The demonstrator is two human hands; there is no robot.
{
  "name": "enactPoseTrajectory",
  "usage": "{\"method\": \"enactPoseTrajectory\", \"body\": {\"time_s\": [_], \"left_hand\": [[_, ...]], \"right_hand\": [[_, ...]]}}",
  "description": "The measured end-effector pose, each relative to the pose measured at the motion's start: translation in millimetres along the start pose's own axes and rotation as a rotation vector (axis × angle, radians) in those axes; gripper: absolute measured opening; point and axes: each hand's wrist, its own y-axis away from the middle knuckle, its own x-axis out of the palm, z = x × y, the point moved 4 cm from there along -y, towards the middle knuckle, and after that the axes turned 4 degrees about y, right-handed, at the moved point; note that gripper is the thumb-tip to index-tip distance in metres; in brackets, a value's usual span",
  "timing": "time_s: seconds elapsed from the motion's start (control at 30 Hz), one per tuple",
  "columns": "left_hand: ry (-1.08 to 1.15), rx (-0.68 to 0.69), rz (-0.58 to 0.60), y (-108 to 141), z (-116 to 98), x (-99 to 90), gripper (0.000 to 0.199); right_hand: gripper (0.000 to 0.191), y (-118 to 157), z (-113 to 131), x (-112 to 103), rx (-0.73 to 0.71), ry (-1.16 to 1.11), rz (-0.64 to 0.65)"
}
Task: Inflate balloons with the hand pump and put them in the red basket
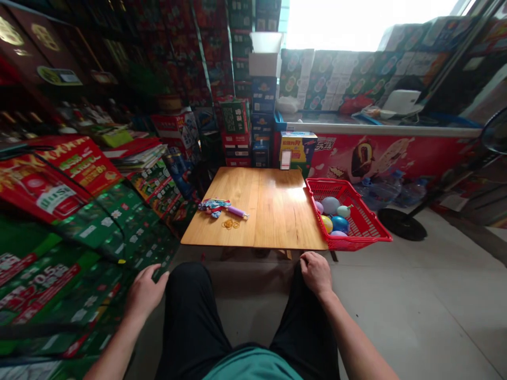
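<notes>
Green cartons (95, 232) stacked at near left, papers (138, 158) piled beyond them, blue boxes (263, 97) stacked at far centre, patterned cartons (328, 79) ranged below a bright window (364, 24), red-fronted freezer (380, 153) set at far right, bottles (384, 191) grouped before it, black fan base (402, 224) placed at right.

The table (273, 211) stands before the person. On its left half lie a bundle (216, 205), a pump (236, 212) to the bundle's right, and rubber bands (230, 224) nearer the front edge. A phone (285, 160) stands at the rear edge, before a carton (307, 146). Right of the table, a basket (370, 232) contains balloons (331, 205). Stacked cases (95, 237) are left.
</notes>
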Motion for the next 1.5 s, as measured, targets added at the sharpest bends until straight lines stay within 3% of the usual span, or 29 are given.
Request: {"method": "enactPoseTrajectory", "body": {"time_s": [0.17, 0.37, 0.47, 0.57, 0.97, 1.07, 1.2, 1.3, 1.5], "left_hand": [[0.135, -0.034, -0.042, 52.8, 0.7, 7.8, 0.052], [0.123, 0.063, -0.052, 96.0, -50.2, 27.3, 0.062], [-0.081, 0.103, -0.045, 100.7, -77.3, 31.0, 0.067], [-0.262, 0.045, -0.011, 96.1, -89.0, 31.7, 0.072], [-0.454, 0.142, -0.045, 98.1, -91.4, 37.7, 0.069], [-0.473, 0.285, 0.103, 101.6, -98.8, 48.4, 0.054], [-0.276, 0.419, 0.481, 120.0, -112.8, 73.9, 0.043], [0.043, 0.292, 0.917, 149.0, -122.6, 104.5, 0.042], [0.239, 0.256, 1.333, 202.5, -136.4, 148.4, 0.045]], "right_hand": [[0.02, 4.0, -7.5, -1.6, 0.017, 0.012, -0.011], [0.021, 6.5, -14.2, -2.1, 0.016, 0.019, -0.015], [0.021, 4.8, -15.1, -0.7, 0.037, 0.042, -0.018], [0.021, 1.9, -14.0, 2.2, 0.049, 0.066, -0.015], [0.022, -3.3, -5.2, 5.3, 0.081, 0.138, -0.007], [0.022, -4.9, -1.7, 6.5, 0.082, 0.157, -0.002], [0.023, -8.8, 8.4, 10.2, 0.072, 0.185, 0.012], [0.024, -12.1, 20.0, 14.2, 0.054, 0.2, 0.029], [0.025, -17.6, 37.4, 20.8, 0.06, 0.259, 0.091]]}}
